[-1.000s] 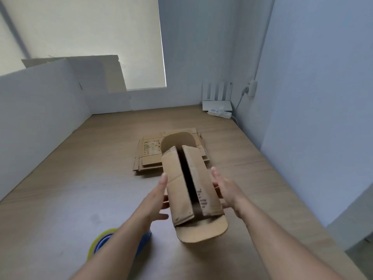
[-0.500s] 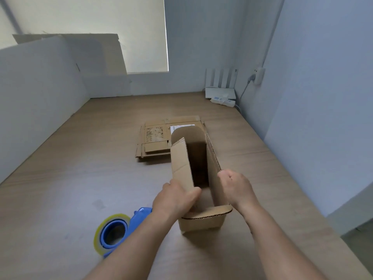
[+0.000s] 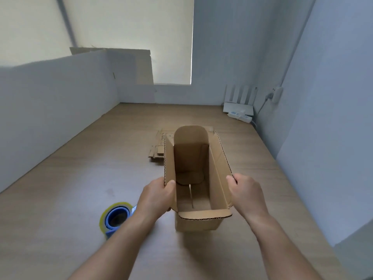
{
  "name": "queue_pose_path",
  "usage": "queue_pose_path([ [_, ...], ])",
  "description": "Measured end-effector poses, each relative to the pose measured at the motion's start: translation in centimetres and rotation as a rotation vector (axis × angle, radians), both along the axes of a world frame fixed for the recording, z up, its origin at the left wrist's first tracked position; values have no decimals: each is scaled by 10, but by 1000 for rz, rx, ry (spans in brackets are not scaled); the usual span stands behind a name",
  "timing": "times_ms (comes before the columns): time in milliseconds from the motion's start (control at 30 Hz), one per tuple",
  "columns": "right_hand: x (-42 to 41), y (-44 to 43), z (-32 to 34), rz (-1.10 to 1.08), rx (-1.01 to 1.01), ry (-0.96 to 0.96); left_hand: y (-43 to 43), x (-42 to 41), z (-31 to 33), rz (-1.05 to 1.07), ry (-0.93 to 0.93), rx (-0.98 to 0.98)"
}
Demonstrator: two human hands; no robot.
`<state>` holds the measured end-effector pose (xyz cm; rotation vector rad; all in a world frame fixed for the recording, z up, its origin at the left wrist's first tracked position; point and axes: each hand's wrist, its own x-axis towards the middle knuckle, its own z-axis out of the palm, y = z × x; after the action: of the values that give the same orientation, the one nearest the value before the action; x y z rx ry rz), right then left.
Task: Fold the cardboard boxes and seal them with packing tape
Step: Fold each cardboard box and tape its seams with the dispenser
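Note:
A brown cardboard box (image 3: 198, 221) stands upright on the wooden table, its top open toward me. All top flaps are spread outward, and the folded bottom flaps show inside with a slit between them. My left hand (image 3: 156, 196) grips the box's left long flap, thumb inside. My right hand (image 3: 245, 191) grips the right long flap the same way. A tape dispenser (image 3: 116, 218) with a blue body and a yellowish roll lies on the table just left of my left forearm.
A stack of flat cardboard boxes (image 3: 158, 147) lies behind the open box, mostly hidden by it. A white router (image 3: 238, 107) and power strip (image 3: 240, 116) sit in the far right corner. White partition walls (image 3: 50, 110) enclose the table (image 3: 80, 178) on left and right.
The box's long top flaps, nearly closed a second ago, have been pulled apart and spread wide. Both hands moved from the box's sides to gripping those flaps. The box now sits nearer to me.

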<state>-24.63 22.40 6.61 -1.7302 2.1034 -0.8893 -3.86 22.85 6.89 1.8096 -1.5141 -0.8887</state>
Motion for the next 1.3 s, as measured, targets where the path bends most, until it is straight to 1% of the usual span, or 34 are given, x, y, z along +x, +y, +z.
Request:
queue_pose_path([
  [167,-10,18,22,198,-158,-43,47,-9,13,209,10,-118],
  [333,-3,29,30,378,-243,-119,99,-13,20,406,49,-179],
  [500,31,41,28,569,-221,-276,155,2,19,615,-21,-215],
  [633,69,61,24,726,-190,-344,198,22,21,775,-55,-250],
  [700,86,75,22,792,-186,-350,219,30,20,842,-75,-258],
  [800,107,97,19,845,-179,-339,248,45,14,909,-58,-262],
  [967,153,143,17,914,-108,-334,312,77,4,1020,-50,-250],
  [1067,190,191,16,985,-45,-317,367,101,0,1089,-70,-228],
  [1133,217,229,16,1048,-4,-266,411,118,-2,1140,-95,-205],
  [1233,259,292,12,1146,-5,-169,480,145,-6,1226,-117,-168],
  [1300,285,335,11,1209,-17,-169,525,161,-10,1288,-127,-152],
])
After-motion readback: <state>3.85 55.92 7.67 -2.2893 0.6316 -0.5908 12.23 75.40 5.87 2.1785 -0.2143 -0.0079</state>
